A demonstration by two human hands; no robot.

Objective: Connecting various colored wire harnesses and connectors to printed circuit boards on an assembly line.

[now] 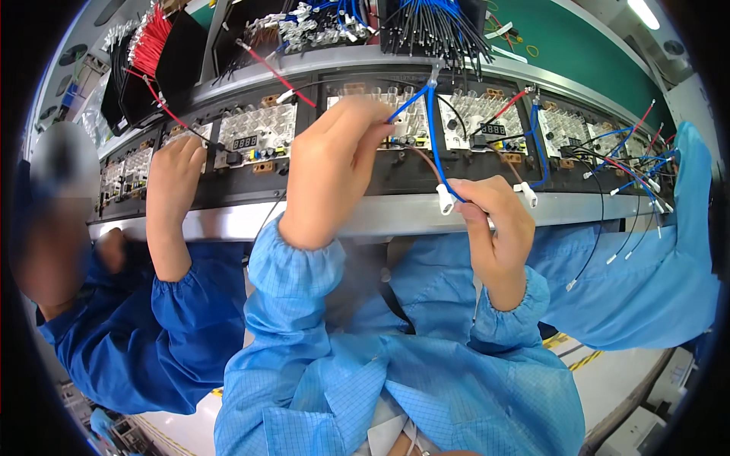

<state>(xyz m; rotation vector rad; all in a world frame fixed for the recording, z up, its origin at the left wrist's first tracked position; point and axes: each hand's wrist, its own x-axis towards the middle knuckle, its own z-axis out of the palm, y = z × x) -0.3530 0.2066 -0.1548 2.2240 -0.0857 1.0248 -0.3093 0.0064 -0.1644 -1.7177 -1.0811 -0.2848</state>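
My left hand (331, 163) is raised over a circuit board (411, 114) in the black fixture, thumb and fingers pinched on one end of a blue wire. That wire climbs to a clear-sleeved terminal (435, 72), where a second blue length (436, 140) joins it and runs down. My right hand (498, 232) pinches this lower length between thumb and forefinger, right beside a white connector (445, 201) that hangs over the metal rail. A brown wire (426, 161) also runs toward that connector. The end inside my left fingertips is hidden.
A co-worker's hand (175, 171) works at a neighbouring board (257, 135) on the left. Bins of red wires (152, 45) and black wires (433, 30) stand behind. Loose wires with white connectors (639, 182) hang at the right. A metal rail (388, 216) edges the line.
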